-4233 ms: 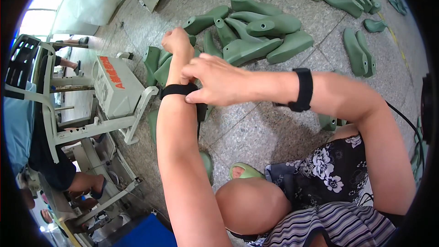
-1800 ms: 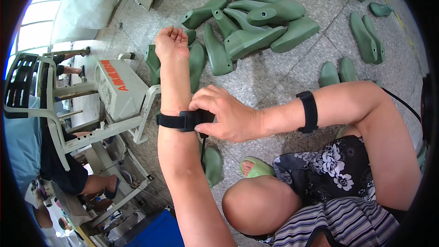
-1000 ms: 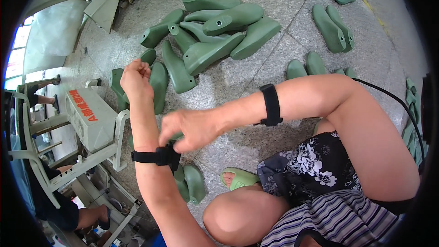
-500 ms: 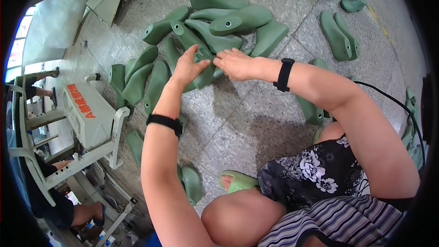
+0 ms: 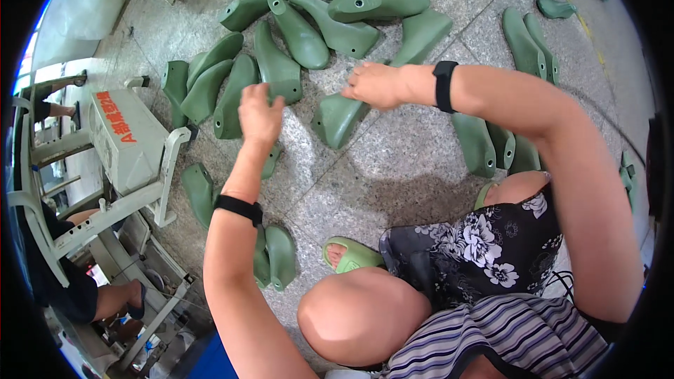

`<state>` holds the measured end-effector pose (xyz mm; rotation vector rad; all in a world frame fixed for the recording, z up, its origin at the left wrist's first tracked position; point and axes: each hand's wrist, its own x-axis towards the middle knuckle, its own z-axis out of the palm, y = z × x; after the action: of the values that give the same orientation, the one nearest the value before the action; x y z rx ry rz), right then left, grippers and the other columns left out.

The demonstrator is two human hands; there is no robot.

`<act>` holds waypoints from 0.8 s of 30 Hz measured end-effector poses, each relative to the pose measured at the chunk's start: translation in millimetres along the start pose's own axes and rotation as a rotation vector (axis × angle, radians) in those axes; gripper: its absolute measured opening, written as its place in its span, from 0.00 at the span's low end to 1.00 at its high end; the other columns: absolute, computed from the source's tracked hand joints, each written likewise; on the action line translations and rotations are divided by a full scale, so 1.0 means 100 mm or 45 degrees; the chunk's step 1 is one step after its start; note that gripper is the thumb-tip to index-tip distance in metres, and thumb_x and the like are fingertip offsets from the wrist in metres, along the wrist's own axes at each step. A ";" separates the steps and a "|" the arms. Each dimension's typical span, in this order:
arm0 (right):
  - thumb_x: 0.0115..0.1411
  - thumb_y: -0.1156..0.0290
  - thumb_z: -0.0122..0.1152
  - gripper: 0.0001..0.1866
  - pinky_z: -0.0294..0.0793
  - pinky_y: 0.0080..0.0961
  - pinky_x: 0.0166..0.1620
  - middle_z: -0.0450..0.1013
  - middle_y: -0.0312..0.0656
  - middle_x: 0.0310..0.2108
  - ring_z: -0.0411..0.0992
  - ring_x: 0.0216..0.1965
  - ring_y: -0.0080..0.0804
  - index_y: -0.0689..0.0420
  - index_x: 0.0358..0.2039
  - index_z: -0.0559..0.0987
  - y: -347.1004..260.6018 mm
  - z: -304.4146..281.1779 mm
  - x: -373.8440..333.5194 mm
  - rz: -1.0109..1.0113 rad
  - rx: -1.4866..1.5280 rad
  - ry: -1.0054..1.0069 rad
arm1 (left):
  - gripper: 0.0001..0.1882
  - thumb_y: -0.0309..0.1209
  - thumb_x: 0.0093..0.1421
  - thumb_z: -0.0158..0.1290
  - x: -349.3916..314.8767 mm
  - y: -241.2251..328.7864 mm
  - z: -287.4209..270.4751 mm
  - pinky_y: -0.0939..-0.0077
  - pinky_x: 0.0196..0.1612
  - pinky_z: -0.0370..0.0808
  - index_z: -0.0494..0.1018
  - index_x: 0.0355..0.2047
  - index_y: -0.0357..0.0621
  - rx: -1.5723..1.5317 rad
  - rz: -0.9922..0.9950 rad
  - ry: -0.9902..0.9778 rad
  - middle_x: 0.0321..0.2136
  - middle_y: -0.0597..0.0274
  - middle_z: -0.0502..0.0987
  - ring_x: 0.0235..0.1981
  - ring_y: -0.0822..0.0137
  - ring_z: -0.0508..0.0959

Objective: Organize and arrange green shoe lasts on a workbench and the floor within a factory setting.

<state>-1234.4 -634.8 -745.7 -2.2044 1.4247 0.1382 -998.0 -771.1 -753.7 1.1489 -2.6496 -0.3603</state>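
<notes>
Many green shoe lasts lie on the grey stone floor before me. My right hand (image 5: 377, 85) has its fingers curled over the upper end of one shoe last (image 5: 338, 122), which lies apart in front of the loose cluster. My left hand (image 5: 260, 114) is open and holds nothing, its thumb apart from the fingers. It hovers at the right edge of a leaning shoe last (image 5: 236, 98). Between the hands and a little farther off lie another upright-looking last (image 5: 277, 67) and a long one (image 5: 300, 34).
Paired lasts (image 5: 481, 144) lie by my right knee, and others (image 5: 281, 256) beside my left forearm. A grey metal machine frame (image 5: 130, 140) stands at the left, with another person's legs (image 5: 119, 300) behind it. More lasts (image 5: 523, 42) lie at the right.
My left hand has drawn back leftward from the pile, away from my right hand. The view has shifted, and the last under my right hand now shows more fully.
</notes>
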 end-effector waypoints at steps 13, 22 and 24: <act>0.51 0.75 0.54 0.24 0.59 0.40 0.59 0.56 0.51 0.62 0.56 0.62 0.44 0.65 0.51 0.69 0.08 0.59 -1.21 -0.437 -0.252 0.321 | 0.45 0.50 0.42 0.66 0.40 -0.25 0.48 0.63 0.50 0.71 0.62 0.48 0.23 -0.231 -0.512 -0.315 0.44 0.35 0.73 0.45 0.46 0.76; 0.62 0.49 0.49 0.26 0.70 0.43 0.38 0.70 0.55 0.32 0.72 0.34 0.52 0.64 0.41 0.65 -0.20 0.88 -1.35 0.503 0.983 0.037 | 0.31 0.40 0.52 0.62 -0.45 0.15 0.23 0.71 0.50 0.70 0.66 0.52 0.34 -1.750 -0.869 -0.980 0.46 0.59 0.74 0.46 0.65 0.73; 0.62 0.47 0.48 0.27 0.70 0.44 0.37 0.71 0.54 0.29 0.72 0.35 0.52 0.64 0.37 0.66 -0.29 0.77 -1.10 0.579 0.954 0.027 | 0.38 0.42 0.49 0.65 -0.79 0.29 0.19 0.66 0.54 0.68 0.63 0.55 0.34 -1.835 -0.914 -1.231 0.49 0.54 0.72 0.50 0.62 0.72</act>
<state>-1243.9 -498.6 -763.7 -1.2716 1.6254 -0.2331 -970.6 -691.1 -771.9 1.3058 -1.2946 -2.7973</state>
